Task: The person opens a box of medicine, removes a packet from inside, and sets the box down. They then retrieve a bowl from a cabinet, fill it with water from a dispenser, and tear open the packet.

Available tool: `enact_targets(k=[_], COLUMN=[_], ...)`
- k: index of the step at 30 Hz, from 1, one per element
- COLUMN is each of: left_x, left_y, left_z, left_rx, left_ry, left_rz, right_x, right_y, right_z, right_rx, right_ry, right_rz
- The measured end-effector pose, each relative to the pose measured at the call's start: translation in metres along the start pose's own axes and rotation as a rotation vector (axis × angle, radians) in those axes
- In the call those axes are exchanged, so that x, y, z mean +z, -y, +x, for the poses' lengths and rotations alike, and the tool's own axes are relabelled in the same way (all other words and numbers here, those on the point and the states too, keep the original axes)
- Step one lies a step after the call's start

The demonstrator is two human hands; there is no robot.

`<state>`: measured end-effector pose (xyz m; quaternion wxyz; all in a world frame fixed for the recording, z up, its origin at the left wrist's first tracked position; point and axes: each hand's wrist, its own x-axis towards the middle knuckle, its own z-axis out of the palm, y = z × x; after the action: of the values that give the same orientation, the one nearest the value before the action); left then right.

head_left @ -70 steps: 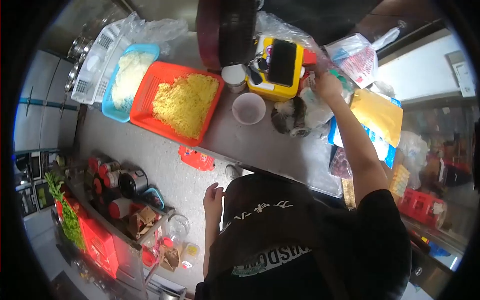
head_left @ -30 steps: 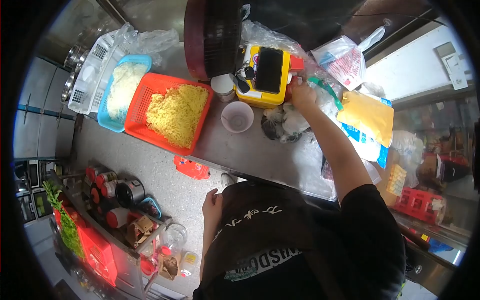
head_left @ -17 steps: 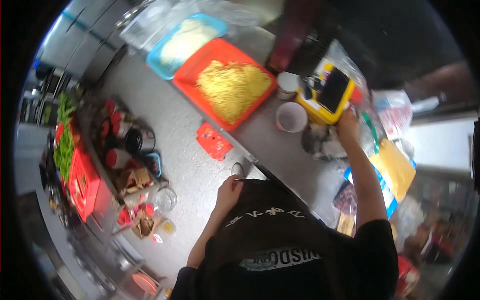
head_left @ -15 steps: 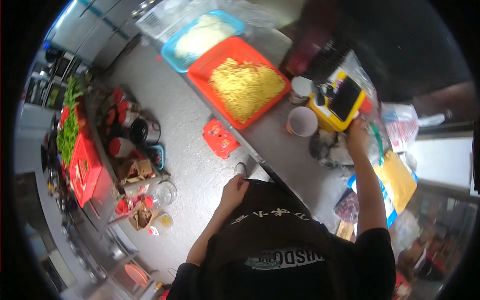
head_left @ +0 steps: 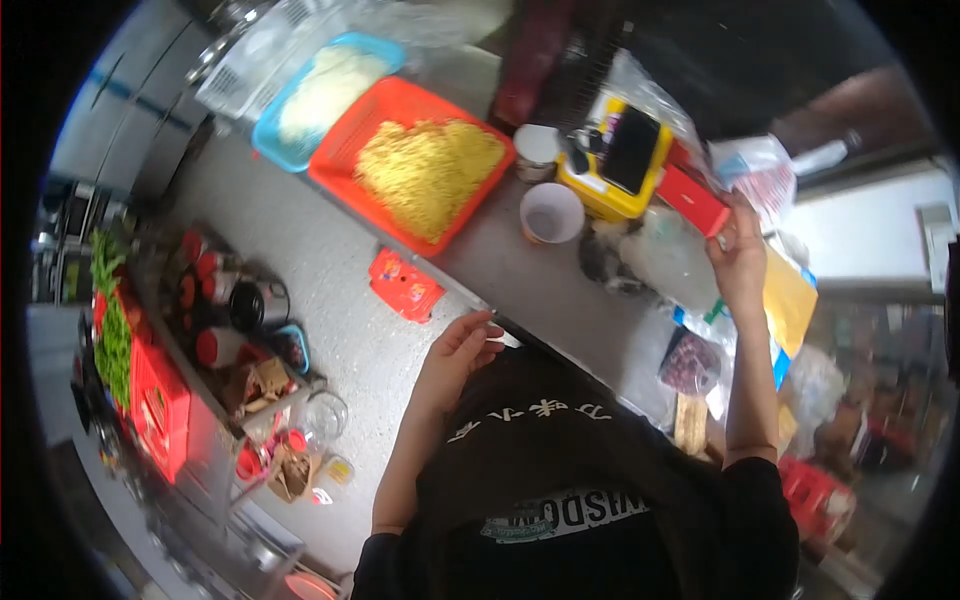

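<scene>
**Right hand on red box, beside the yellow box**

Right hand (head_left: 738,245): grip closed on the near end of a red box (head_left: 692,200), thumb and fingers at its edge. The box is tilted in view, its far end right by the yellow box (head_left: 615,203). Can't tell whether the two touch, or whether anything supports the red box from below.

Left hand (head_left: 460,348): near the front edge of the desk (head_left: 530,275), in front of the apron (head_left: 545,425). Fingers partly curled, thumb close to them; can't tell if this grip has anything in it.

On the yellow box: black phone (head_left: 632,148) lying flat, small dark items next to it. White cup (head_left: 552,213) upright just in front of the yellow box, white-lidded can (head_left: 538,145) behind the cup. Clear plastic bag (head_left: 668,258) on the desk between yellow box and right forearm. Bag of dark red pieces (head_left: 690,362) nearer the body. Brown packet (head_left: 790,305) past the forearm, partly hidden by it.

Left part of desk: red basket (head_left: 345,145) holding yellow noodles (head_left: 425,170), blue basket (head_left: 270,140) next to it with pale contents.
</scene>
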<state>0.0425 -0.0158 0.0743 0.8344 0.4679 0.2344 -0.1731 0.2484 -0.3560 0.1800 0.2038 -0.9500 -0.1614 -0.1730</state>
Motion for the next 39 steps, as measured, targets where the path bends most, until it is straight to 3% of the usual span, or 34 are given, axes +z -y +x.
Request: enact_targets(k=[3,7,10,17,21,27,30,36,39], left_x=[0.049,0.107,0.119,0.105,0.101,0.082,0.072,0.072,0.074], left_y=[-0.038,-0.054,-0.04,-0.046,-0.056,-0.052,-0.041,-0.043,-0.042], left_z=[0.008,0.021,0.032,0.025,0.02,0.023,0.029,0.021,0.018], left_rx=[0.049,0.133,0.103,0.15,0.181,0.275,0.266,0.12,0.177], left_ry=[0.206,0.425,0.314,0.348,0.296,0.306,0.365,0.357,0.344], left_rz=[0.063,-0.036,-0.15,-0.105,-0.059,-0.003,0.014,0.051,0.161], right_x=[-0.01,0.008,0.021,-0.005,-0.009,-0.01,-0.001,-0.006,-0.001], right_y=[0.042,0.076,0.09,0.099,0.092,0.098,0.101,0.098,0.091], right_z=[-0.03,-0.078,-0.102,-0.119,-0.108,-0.094,-0.091,-0.081,-0.084], right_rx=[-0.02,-0.31,-0.411,0.051,0.559,0.69,0.544,0.412,0.293], right_ry=[-0.042,-0.023,-0.084,0.02,0.403,0.605,0.518,0.635,0.646], right_rz=[0.026,0.007,0.059,0.358,0.956,0.96,0.991,0.894,0.809])
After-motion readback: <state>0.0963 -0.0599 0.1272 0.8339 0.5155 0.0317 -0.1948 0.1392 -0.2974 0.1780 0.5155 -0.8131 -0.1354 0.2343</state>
